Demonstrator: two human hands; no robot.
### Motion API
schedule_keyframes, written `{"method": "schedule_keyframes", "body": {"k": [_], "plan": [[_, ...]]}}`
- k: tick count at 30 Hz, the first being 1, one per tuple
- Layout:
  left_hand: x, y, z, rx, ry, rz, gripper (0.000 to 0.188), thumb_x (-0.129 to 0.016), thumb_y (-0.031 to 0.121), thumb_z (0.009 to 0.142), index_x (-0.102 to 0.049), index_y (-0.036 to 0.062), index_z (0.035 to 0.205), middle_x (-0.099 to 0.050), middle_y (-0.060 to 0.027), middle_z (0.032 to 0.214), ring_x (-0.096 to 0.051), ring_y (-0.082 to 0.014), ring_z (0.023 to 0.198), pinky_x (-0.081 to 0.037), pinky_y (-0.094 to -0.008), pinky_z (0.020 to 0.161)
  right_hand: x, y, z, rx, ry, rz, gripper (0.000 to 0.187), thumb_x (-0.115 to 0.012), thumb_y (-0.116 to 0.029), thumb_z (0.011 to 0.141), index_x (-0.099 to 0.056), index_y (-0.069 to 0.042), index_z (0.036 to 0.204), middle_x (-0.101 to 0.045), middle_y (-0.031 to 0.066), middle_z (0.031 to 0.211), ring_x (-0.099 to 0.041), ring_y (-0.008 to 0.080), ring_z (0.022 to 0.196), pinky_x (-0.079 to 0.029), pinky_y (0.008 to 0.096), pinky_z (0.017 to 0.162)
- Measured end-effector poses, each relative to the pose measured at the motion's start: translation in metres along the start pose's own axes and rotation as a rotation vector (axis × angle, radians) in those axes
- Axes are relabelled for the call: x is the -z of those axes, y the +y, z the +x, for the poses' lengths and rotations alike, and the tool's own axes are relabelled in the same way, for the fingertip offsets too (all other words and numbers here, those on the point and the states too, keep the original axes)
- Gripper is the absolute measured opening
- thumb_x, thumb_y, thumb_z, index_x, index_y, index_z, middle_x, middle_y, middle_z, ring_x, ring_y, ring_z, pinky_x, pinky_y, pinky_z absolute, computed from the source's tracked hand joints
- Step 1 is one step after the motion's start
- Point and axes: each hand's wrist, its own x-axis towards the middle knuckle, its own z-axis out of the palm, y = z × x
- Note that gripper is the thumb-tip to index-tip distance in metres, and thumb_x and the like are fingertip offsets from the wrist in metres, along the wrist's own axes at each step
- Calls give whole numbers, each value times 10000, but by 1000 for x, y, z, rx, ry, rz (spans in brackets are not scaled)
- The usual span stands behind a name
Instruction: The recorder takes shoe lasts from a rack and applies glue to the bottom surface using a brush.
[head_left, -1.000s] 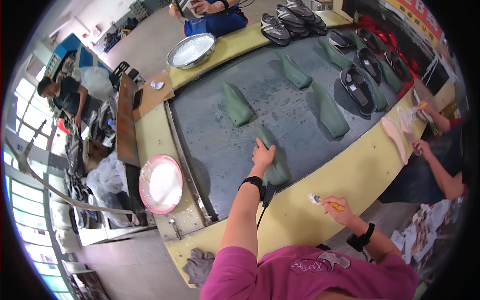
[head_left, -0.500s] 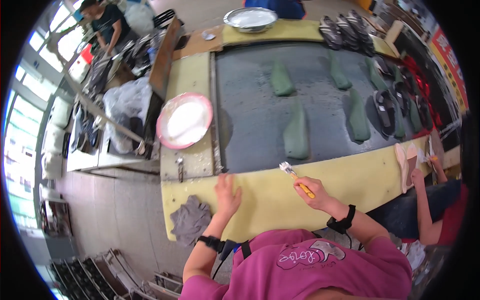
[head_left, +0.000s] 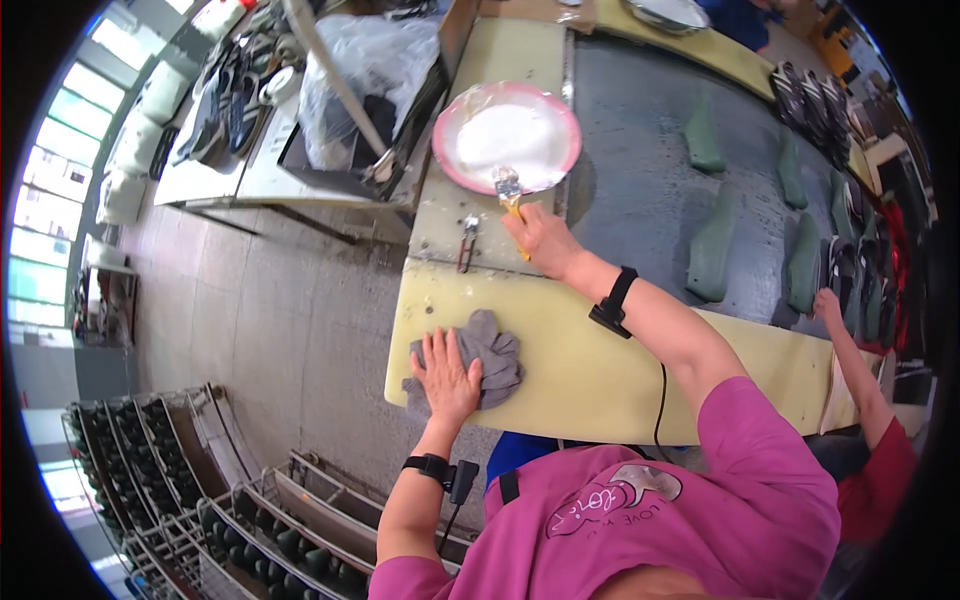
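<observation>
My right hand (head_left: 545,240) grips the yellow handle of a flat brush (head_left: 508,188), whose white-coated bristles meet the near rim of a pink-rimmed bowl (head_left: 573,135). White paste or liquid fills much of that bowl, which stands on the table's left strip. Over a crumpled grey cloth (head_left: 492,350) at the near left corner, my left hand (head_left: 447,380) lies flat with its fingers spread. A small tool (head_left: 467,243) with a metal head and a thin reddish handle rests between bowl and cloth.
Green foot-shaped pieces (head_left: 709,255) lie on the dark table surface (head_left: 640,130). Dark shoes (head_left: 805,100) stand at the far right. A co-worker's hand (head_left: 827,305) reaches in from the right. Racks of dark rounded pieces (head_left: 270,540) stand lower left; a plastic-lined box (head_left: 365,100) stands upper left.
The view has swung left. My right hand has carried the brush from over the front strip to the bowl. My left hand has moved from beside the cloth onto it.
</observation>
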Motion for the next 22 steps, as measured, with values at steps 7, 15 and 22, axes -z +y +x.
{"method": "schedule_keyframes", "body": {"k": [7,15,22], "plan": [[11,0,2,-15,21,-56,612,-471,365,812,-355,-7,1284,-344,-203,1322,-262,-360,1261,-94,-534,1019,-11,-1,-9,-46,-135,21,429,-515,18,693,-488,-72,1112,-498,152,971,-526,317,884,-447,389,747],[-6,0,-6,-12,159,-147,601,-532,319,790,-375,8,1280,-329,-187,1353,-259,-331,1280,-133,-487,1042,-25,-130,-75,185,-116,354,540,-545,-84,774,-358,25,1268,-382,211,1284,-364,351,1203,-299,451,973],[-15,-13,-94,-64,207,77,674,-543,384,792,-316,48,1330,-236,-131,1419,-166,-279,1330,-112,-494,1053,-39,-98,-125,252,-322,175,621,-467,-297,873,-209,-25,1369,-257,170,1403,-217,337,1307,-151,463,1057]]}}
